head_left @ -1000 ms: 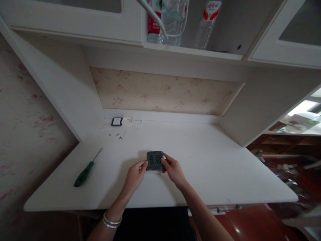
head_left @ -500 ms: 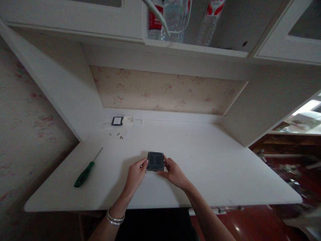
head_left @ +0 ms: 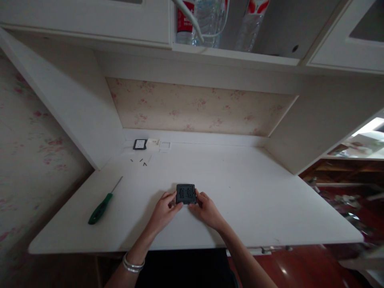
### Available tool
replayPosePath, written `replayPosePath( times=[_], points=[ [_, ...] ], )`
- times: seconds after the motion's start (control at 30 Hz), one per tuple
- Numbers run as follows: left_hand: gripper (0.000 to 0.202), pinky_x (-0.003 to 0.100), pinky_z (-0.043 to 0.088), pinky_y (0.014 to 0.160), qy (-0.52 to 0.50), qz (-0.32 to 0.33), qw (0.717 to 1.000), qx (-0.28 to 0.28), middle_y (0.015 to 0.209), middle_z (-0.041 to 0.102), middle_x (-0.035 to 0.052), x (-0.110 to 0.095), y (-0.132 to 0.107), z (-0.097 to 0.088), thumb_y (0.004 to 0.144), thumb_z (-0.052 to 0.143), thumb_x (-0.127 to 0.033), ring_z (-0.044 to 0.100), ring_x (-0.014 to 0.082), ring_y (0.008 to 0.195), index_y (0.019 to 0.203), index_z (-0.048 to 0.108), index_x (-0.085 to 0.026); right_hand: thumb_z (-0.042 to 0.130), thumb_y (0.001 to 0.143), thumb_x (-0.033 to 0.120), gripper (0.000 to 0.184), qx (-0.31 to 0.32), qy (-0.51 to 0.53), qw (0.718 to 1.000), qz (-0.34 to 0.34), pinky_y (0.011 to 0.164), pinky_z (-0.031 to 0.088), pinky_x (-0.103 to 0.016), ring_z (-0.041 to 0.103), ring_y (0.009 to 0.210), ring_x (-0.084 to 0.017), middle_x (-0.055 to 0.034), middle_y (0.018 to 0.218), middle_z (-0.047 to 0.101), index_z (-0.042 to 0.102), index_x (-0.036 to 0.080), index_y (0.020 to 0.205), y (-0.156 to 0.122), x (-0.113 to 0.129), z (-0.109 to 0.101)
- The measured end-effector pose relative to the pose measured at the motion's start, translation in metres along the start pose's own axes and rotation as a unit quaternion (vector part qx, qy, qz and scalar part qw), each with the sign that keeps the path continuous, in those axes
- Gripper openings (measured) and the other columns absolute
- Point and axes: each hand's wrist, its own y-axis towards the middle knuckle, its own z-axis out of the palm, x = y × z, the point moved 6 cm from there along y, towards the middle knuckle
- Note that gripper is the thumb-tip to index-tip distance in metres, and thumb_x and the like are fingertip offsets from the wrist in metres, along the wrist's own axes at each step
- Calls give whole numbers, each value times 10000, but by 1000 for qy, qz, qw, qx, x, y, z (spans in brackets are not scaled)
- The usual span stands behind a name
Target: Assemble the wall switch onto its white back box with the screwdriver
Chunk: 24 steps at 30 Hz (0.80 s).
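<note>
Hands clamp a dark plate [head_left: 186,194] between them, left hand [head_left: 163,211] at one side, right hand [head_left: 209,211] opposite, above the white bench [head_left: 255,200] (a green-handled screwdriver [head_left: 101,209] lies well apart, off left).

Underside of black plate [head_left: 186,194] hidden; bottles [head_left: 249,32] cut off at top; clutter [head_left: 348,202] at right blurred.

One dark-grey rectangular plastic block [head_left: 186,193]; two bare hands [head_left: 164,209]; one green-handled metal screwdriver [head_left: 101,208]; one black-edged white plate [head_left: 139,144].
</note>
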Motion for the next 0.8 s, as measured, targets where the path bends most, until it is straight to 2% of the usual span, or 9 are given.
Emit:
replayPosePath(
  times=[0.1,0.23,0.43,0.53,0.7,0.8],
  points=[
    [524,302,515,739,-15,4,1000,-4,980,594,72,5,-3,2,741,684,-354,598,196,835,1233,606,-191,603,814,307,437,3,1,1000,7,595,374,-248,475,654,-133,3,795,486,543,212,1236,-1,-4,1],
    [481,323,523,810,-20,5,999,-32,1068,595,74,8,-7,-1,765,663,-356,615,197,878,1224,611,-223,602,817,338,501,-8,0,1000,18,597,381,-251,486,653,-133,5,786,495,516,207,1293,-3,-9,2],
    [466,328,545,812,2,21,1000,-18,1111,588,95,10,-8,0,813,624,-369,629,204,907,1246,594,-199,598,826,367,551,-18,-9,1000,14,593,386,-249,488,643,-126,11,777,499,478,236,1348,-5,-10,3],
    [433,344,536,861,28,36,999,-24,1144,591,90,11,-8,-2,837,596,-360,621,209,973,1243,593,-209,598,829,390,587,-23,-9,1000,16,590,402,-248,504,643,-121,6,808,509,448,227,1372,-6,-13,3],
    [389,342,546,864,41,43,998,-18,1153,608,82,11,-10,-3,872,555,-381,638,195,952,1221,609,-219,610,821,371,601,-33,-3,999,17,580,427,-245,498,610,-103,-6,865,537,436,228,1379,-7,-18,3],
    [371,349,524,912,60,54,997,-19,1174,601,84,11,-10,-2,881,547,-379,621,203,1012,1207,621,-218,607,824,361,585,-37,3,999,12,577,444,-245,501,597,-90,-35,978,555,447,233,1371,-7,-19,2]
  ],
)
